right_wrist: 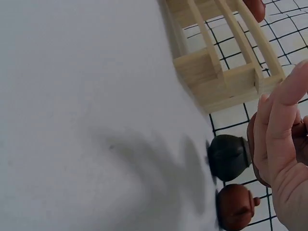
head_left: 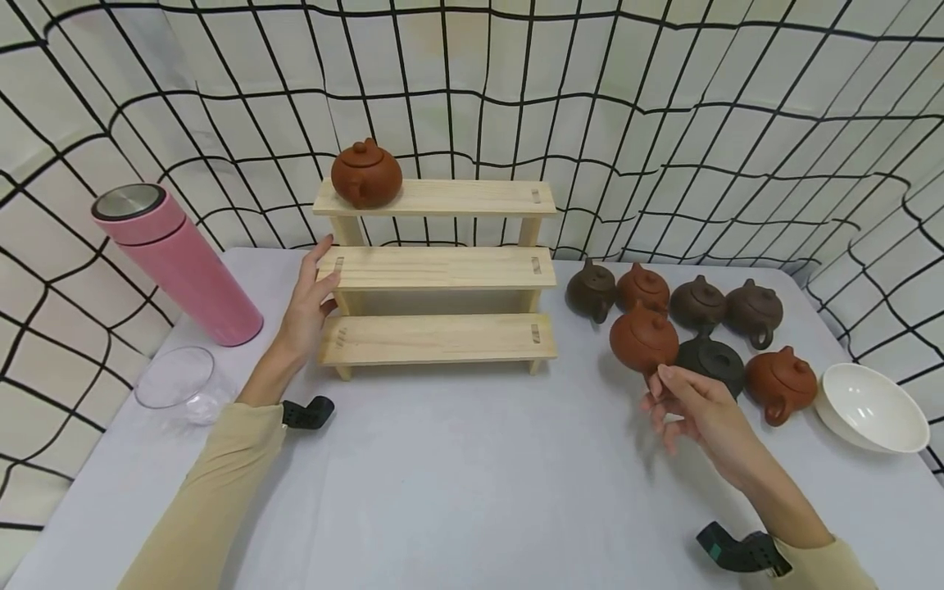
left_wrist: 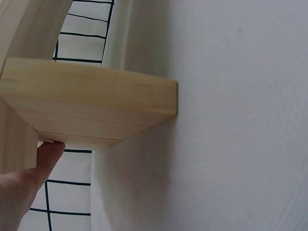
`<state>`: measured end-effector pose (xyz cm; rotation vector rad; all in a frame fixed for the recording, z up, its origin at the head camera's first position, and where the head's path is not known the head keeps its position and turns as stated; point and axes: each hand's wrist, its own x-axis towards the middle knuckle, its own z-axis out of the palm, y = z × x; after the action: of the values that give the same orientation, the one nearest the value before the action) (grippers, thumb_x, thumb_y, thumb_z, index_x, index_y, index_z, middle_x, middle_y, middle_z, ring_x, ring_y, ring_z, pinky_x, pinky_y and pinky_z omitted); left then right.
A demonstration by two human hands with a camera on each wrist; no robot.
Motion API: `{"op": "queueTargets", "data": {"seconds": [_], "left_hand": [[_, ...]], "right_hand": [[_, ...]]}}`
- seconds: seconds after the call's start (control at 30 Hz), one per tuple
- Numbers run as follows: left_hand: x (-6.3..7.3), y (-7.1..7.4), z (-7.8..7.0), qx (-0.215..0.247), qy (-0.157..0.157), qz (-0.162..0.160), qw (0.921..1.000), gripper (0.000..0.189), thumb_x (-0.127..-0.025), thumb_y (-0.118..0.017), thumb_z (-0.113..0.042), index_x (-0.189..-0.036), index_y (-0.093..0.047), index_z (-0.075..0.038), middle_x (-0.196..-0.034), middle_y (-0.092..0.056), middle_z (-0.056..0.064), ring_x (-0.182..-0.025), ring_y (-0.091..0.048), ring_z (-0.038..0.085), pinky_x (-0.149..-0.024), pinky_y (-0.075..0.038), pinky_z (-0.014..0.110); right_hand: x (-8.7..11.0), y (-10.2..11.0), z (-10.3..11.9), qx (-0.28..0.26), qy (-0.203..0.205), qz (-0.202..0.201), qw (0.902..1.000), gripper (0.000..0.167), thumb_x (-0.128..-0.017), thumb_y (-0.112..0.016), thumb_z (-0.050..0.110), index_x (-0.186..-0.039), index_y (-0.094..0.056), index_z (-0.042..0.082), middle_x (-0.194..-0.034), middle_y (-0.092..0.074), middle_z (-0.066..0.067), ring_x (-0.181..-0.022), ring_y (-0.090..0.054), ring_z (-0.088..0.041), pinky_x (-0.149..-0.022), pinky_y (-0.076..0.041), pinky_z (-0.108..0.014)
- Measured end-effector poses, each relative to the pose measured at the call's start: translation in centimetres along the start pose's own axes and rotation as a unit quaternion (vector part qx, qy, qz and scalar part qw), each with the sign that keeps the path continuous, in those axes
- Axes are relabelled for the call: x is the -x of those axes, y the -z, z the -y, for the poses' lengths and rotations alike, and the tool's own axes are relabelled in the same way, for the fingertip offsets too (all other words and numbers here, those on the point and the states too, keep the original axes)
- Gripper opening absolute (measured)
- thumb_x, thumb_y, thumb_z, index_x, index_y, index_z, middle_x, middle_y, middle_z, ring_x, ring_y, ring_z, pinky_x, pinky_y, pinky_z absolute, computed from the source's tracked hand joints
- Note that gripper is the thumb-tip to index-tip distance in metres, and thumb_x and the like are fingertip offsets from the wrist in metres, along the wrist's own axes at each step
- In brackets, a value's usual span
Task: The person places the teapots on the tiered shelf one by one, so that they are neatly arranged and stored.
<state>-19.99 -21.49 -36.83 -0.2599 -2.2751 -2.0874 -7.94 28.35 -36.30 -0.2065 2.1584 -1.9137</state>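
Note:
My left hand (head_left: 301, 315) grips the left end of a three-tier wooden shelf (head_left: 435, 269) at its middle board. In the left wrist view, a thumb (left_wrist: 50, 156) shows beneath a board. A reddish-brown clay teapot (head_left: 642, 338) is held off the table by my right hand (head_left: 701, 414), which pinches its handle. In the right wrist view, that hand hides most of this pot. Another reddish-brown teapot (head_left: 366, 176) sits on the left of the top board. Behind and beside the held pot stand several teapots, among them a dark brown one (head_left: 592, 291) and a black one (head_left: 711, 362).
A white bowl (head_left: 873, 408) stands at the right, beside a reddish-brown teapot (head_left: 782, 383). On the left are a pink thermos (head_left: 188, 270) and a clear glass container (head_left: 177, 385). Black netting (head_left: 483, 98) over pale cloth surrounds the white-covered table (head_left: 442, 475).

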Motion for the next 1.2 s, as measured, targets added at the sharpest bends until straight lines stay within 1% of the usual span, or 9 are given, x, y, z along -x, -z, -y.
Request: {"op": "queueTargets", "data": {"seconds": [0.1, 0.2, 0.37, 0.43, 0.53, 0.7, 0.93, 1.07, 1.2], "left_hand": [[0.0, 0.2, 0.2, 0.006, -0.002, -0.003, 1.0000, 0.065, -0.109, -0.028, -0.023, -0.169, -0.005, -0.016, -0.173, -0.008, 0.007, -0.147, -0.020, 0.021, -0.116, -0.021, 0.049], [0.0, 0.3, 0.3, 0.014, -0.003, -0.004, 0.9999, 0.065, -0.108, -0.028, -0.023, -0.169, -0.005, -0.016, -0.173, -0.008, 0.008, -0.147, -0.020, 0.021, -0.115, -0.020, 0.049], [0.1, 0.4, 0.4, 0.012, -0.004, -0.004, 0.9999, 0.066, -0.108, -0.028, -0.023, -0.169, -0.006, -0.018, -0.173, -0.007, 0.007, -0.147, -0.019, 0.021, -0.115, -0.021, 0.049], [0.0, 0.4, 0.3, 0.009, -0.004, -0.005, 0.9999, 0.065, -0.108, -0.028, -0.023, -0.169, -0.007, -0.019, -0.173, -0.008, 0.007, -0.146, -0.020, 0.021, -0.114, -0.022, 0.049], [0.0, 0.3, 0.2, 0.008, -0.004, -0.004, 1.0000, 0.065, -0.108, -0.029, -0.024, -0.169, -0.008, -0.020, -0.172, -0.010, 0.007, -0.144, -0.023, 0.021, -0.113, -0.023, 0.048], [-0.2, 0.3, 0.0, 0.008, -0.004, -0.001, 1.0000, 0.065, -0.108, -0.030, -0.024, -0.169, -0.009, -0.021, -0.172, -0.011, 0.007, -0.142, -0.025, 0.020, -0.114, -0.024, 0.050], [-0.3, 0.2, 0.0, 0.017, -0.006, 0.002, 0.9998, 0.066, -0.108, -0.030, -0.023, -0.169, -0.008, -0.018, -0.172, -0.010, 0.009, -0.144, -0.023, 0.021, -0.113, -0.023, 0.047], [-0.3, 0.2, 0.2, 0.020, -0.008, 0.000, 0.9998, 0.066, -0.107, -0.031, -0.023, -0.169, -0.008, -0.017, -0.172, -0.011, 0.010, -0.142, -0.025, 0.020, -0.110, -0.025, 0.045], [-0.1, 0.1, 0.5, 0.028, -0.009, -0.004, 0.9996, 0.066, -0.107, -0.031, -0.022, -0.169, -0.009, -0.016, -0.171, -0.012, 0.011, -0.141, -0.027, 0.019, -0.108, -0.026, 0.042]], "right_hand": [[-0.3, -0.6, 1.4, 0.010, 0.030, 0.010, 0.9995, 0.035, -0.115, -0.042, 0.027, -0.102, -0.057, -0.001, -0.090, -0.068, -0.011, -0.068, -0.060, -0.016, -0.049, -0.054, -0.032], [-1.1, -1.3, 3.0, 0.024, 0.054, 0.017, 0.9981, 0.036, -0.115, -0.041, 0.026, -0.102, -0.057, -0.003, -0.089, -0.067, -0.011, -0.067, -0.059, -0.019, -0.048, -0.053, -0.032], [-3.3, -3.3, 5.7, 0.032, 0.066, 0.023, 0.9970, 0.038, -0.114, -0.044, 0.030, -0.100, -0.057, -0.002, -0.088, -0.065, -0.009, -0.068, -0.058, -0.018, -0.048, -0.053, -0.031], [-4.3, -4.3, 6.8, 0.024, 0.065, 0.026, 0.9973, 0.038, -0.114, -0.046, 0.032, -0.099, -0.058, -0.002, -0.088, -0.065, -0.010, -0.067, -0.058, -0.018, -0.048, -0.053, -0.031], [-6.1, -6.0, 8.3, -0.002, 0.063, 0.035, 0.9974, 0.038, -0.113, -0.048, 0.032, -0.098, -0.058, -0.001, -0.087, -0.065, -0.011, -0.066, -0.057, -0.018, -0.048, -0.052, -0.030], [-9.5, -8.9, 10.4, -0.046, 0.070, 0.053, 0.9950, 0.034, -0.113, -0.048, 0.028, -0.097, -0.059, 0.001, -0.086, -0.065, -0.012, -0.065, -0.056, -0.017, -0.049, -0.051, -0.028], [-14.2, -12.6, 12.2, -0.088, 0.072, 0.062, 0.9916, 0.032, -0.113, -0.049, 0.026, -0.095, -0.059, 0.003, -0.082, -0.068, -0.008, -0.060, -0.057, -0.015, -0.049, -0.050, -0.027], [-16.2, -14.0, 12.8, -0.091, 0.078, 0.060, 0.9910, 0.032, -0.113, -0.050, 0.026, -0.093, -0.059, 0.002, -0.082, -0.068, -0.009, -0.060, -0.057, -0.014, -0.049, -0.049, -0.027], [-17.6, -15.1, 13.2, -0.089, 0.079, 0.056, 0.9912, 0.033, -0.113, -0.050, 0.027, -0.092, -0.059, 0.002, -0.082, -0.068, -0.010, -0.060, -0.057, -0.014, -0.049, -0.049, -0.025]]}}
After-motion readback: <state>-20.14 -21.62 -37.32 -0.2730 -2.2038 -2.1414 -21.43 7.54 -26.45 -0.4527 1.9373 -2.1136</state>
